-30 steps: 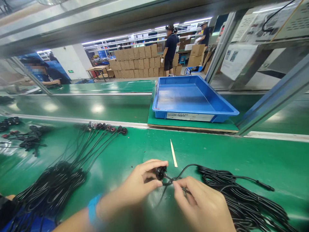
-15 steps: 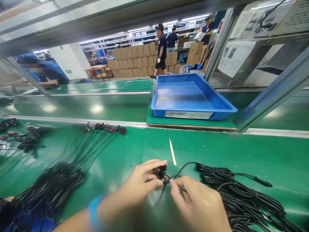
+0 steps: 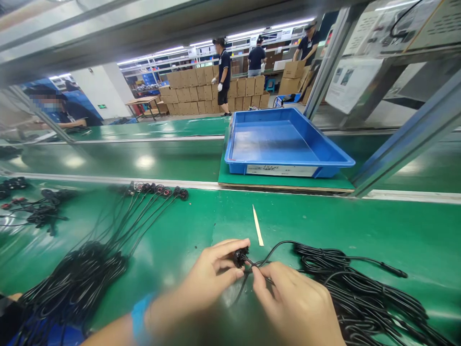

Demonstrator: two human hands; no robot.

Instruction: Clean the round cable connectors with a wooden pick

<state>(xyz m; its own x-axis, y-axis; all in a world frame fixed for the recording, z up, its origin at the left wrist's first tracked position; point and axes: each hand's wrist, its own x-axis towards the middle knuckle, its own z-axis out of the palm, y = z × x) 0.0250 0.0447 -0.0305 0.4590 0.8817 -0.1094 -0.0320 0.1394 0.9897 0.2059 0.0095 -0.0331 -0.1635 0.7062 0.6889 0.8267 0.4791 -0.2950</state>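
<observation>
My left hand [image 3: 216, 269] is closed around a small black round cable head with a toothed rim [image 3: 240, 256], thumb below and fingers above. Its far side is hidden by my fingers. From the head a black cable [image 3: 268, 259] runs right, and my right hand [image 3: 295, 298] pinches it close to the head between thumb and forefinger. Strands cross each other just there. On the right, bundles of coiled black cable [image 3: 374, 293] lie beside my right hand, one with a straight plug end [image 3: 394, 270]. A pale pointed stick [image 3: 257, 226] rests on the green table beyond my hands.
A blue tray [image 3: 288, 170] stands on a raised green board [image 3: 288, 184] ahead. To the left lie more black cables [image 3: 82, 274] with round heads [image 3: 158, 189]. Metal posts [image 3: 403, 154] frame the bench. Several people work or walk beyond, near stacked cartons [image 3: 194, 91].
My right hand has shifted very slightly left along the cable; my left hand keeps its hold. In the background a walking person has moved left, and another now bends over a carton.
</observation>
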